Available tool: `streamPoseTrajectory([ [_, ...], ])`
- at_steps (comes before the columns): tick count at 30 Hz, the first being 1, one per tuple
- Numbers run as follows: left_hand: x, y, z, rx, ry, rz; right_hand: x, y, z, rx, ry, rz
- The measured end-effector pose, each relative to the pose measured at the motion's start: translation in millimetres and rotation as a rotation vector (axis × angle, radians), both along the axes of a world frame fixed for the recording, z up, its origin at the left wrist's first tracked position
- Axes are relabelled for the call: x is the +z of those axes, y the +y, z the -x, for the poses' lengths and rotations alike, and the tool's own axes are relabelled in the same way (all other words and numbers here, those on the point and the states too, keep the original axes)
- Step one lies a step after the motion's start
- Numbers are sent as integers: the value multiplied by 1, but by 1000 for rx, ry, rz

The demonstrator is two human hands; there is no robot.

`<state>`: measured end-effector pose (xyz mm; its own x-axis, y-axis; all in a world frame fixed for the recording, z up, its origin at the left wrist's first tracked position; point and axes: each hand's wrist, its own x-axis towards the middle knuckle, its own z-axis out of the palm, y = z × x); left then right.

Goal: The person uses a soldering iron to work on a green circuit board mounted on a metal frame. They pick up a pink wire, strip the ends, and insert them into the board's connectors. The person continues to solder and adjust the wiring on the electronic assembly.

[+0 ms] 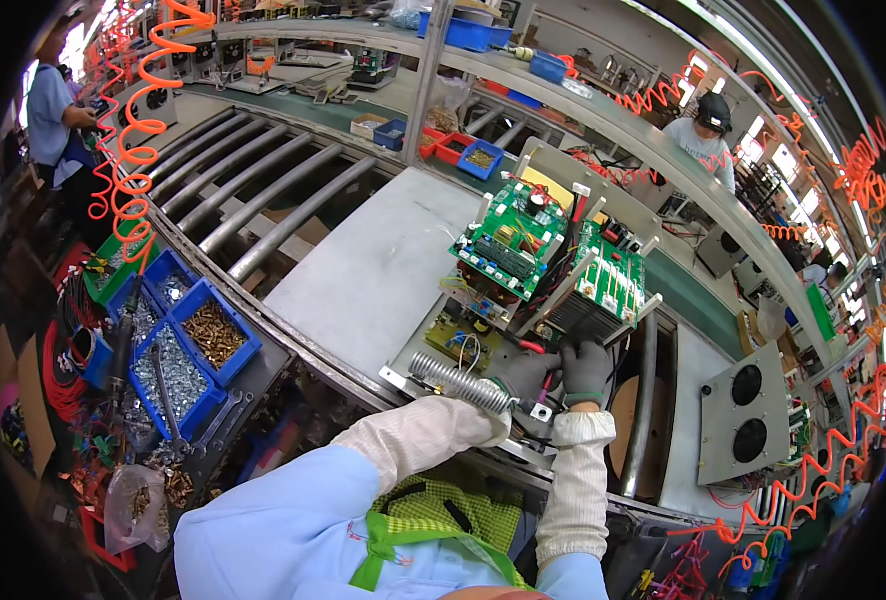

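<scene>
In front of me stands an open electrical unit with green circuit boards (pixel 511 238) on top and a metal base. Both hands wear grey gloves and reach in at its near side. My left hand (pixel 525 374) is bent over the base, beside a silver coil spring (pixel 459 383) and a red-sleeved cable end (pixel 532 347). Close to its right, my right hand (pixel 586 370) has its fingers drawn together below the second green board (pixel 609 278). The fingertips of both hands are partly hidden among the parts, so what they pinch does not show.
Blue bins (pixel 213 333) of screws and brass fittings stand at the left, with wrenches (pixel 225 416) beside them. Metal rollers (pixel 293 225) run behind a grey plate (pixel 363 270). A panel with two fans (pixel 746 415) stands right. Orange coiled hoses (pixel 141 155) hang down. Other people work farther off.
</scene>
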<state>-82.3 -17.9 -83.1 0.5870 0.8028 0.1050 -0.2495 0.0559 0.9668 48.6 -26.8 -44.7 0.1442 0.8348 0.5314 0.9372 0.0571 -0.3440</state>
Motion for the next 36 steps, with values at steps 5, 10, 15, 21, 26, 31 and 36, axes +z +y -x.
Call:
streamPoseTrajectory([
  [5,15,-6,5,41,55,75,2,-5,0,53,-20,0],
  [10,-17,8,-4,-25,-34,102,3,-4,1,112,-63,-57],
  [15,-13,4,-5,47,-133,123,9,-5,5,40,-44,24],
  [21,-3,-4,3,122,90,-201,14,-4,1,58,-18,74],
  [26,3,-1,0,33,-50,139,2,0,-9,121,-22,4],
  [31,14,-5,7,-13,50,136,5,3,-7,174,58,21],
  [36,17,-7,12,123,192,-252,15,2,5,79,107,112],
])
